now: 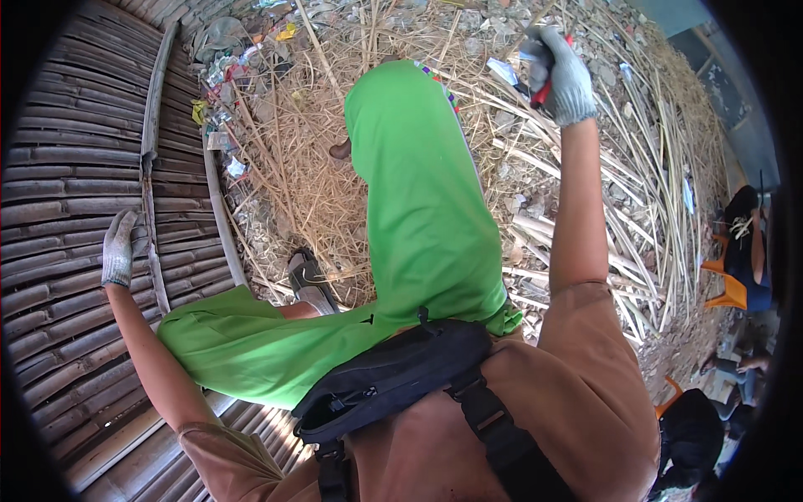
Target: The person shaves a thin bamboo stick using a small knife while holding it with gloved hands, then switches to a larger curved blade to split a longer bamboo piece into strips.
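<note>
My left hand [120, 248], in a pale knitted glove, rests at the bamboo slat platform [75, 180] with its fingers stretched out and nothing in them. Held out at the upper right, my right hand [565, 77] wears a grey-white glove. Its fingers are closed round a red-handled tool [542, 94]; the glove hides most of it, so its kind does not show. Below that hand, pale split strips [577, 180] lie scattered over the ground.
Dry straw [309, 188] and litter [234, 79] cover the ground ahead. My green-clad legs [427, 184] and a black waist bag [393, 372] fill the middle. Along the right edge are orange chairs [726, 289] and people in dark clothing [743, 259].
</note>
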`<action>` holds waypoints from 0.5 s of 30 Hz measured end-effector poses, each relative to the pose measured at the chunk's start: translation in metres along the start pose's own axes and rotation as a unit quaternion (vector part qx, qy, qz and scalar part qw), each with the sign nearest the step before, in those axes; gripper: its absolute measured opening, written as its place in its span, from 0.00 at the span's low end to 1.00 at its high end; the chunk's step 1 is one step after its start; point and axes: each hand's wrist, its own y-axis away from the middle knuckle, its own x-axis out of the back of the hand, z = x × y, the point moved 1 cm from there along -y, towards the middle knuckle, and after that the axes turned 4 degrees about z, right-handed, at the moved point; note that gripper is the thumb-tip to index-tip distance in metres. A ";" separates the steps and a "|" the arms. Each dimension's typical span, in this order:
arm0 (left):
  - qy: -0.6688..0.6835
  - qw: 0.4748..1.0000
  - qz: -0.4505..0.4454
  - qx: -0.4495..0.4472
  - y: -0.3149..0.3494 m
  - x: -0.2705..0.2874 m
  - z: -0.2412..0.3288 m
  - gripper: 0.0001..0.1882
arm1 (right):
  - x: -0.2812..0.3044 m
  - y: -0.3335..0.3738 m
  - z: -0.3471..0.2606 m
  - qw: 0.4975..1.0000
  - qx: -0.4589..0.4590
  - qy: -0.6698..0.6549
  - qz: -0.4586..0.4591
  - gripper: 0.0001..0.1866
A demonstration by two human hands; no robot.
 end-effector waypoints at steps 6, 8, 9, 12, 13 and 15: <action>-0.053 0.998 -0.040 -0.020 0.010 0.022 -0.003 0.26 | 0.224 -0.029 0.166 0.934 -0.201 0.234 0.183 0.16; -0.077 0.993 -0.077 -0.034 0.002 0.005 0.009 0.26 | 0.334 -0.022 0.198 0.867 -0.252 0.341 0.260 0.14; -0.079 0.991 -0.084 -0.063 -0.010 0.001 -0.006 0.26 | 0.390 -0.017 0.201 0.828 -0.246 0.421 0.276 0.19; -0.159 0.981 -0.106 -0.026 0.020 0.003 -0.006 0.23 | 0.417 0.023 0.231 0.721 -0.191 0.605 0.278 0.29; -0.170 0.980 -0.082 -0.060 0.041 0.021 -0.005 0.23 | 0.399 0.025 0.232 0.702 -0.193 0.642 0.241 0.30; -0.186 0.976 -0.068 -0.090 0.056 0.019 -0.021 0.23 | 0.382 0.033 0.230 0.674 -0.200 0.685 0.190 0.31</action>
